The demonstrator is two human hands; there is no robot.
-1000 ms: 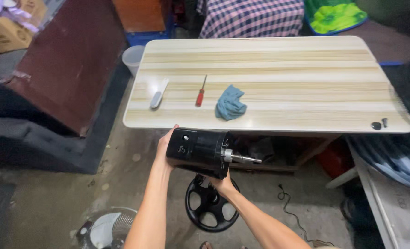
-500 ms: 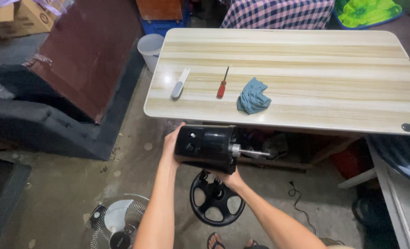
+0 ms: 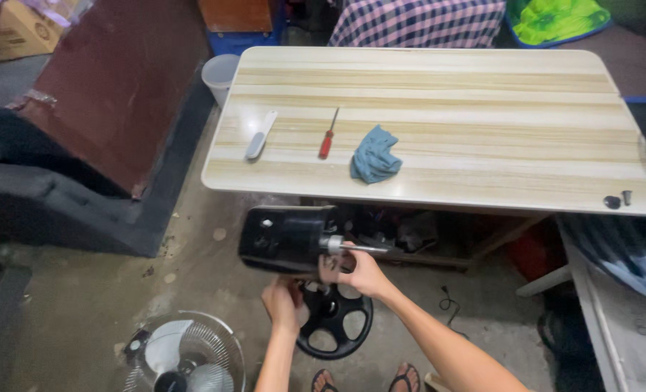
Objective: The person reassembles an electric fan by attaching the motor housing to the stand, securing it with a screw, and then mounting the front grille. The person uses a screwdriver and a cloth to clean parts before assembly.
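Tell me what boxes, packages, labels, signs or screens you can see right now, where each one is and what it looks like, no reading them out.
Cardboard box: far top left corner, beyond the dark reddish board; rectangular, tan-brown with printed markings on its side, partly cut off by the frame edge.
No signs, screens or separate labels show on the table, the floor or the black motor housing.

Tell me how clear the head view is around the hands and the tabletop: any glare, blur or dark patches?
Head view: soft glare streaks the table; the right hand and left hand look slightly motion-soft; the black motor housing loses detail in shadow, as does the space under the table.
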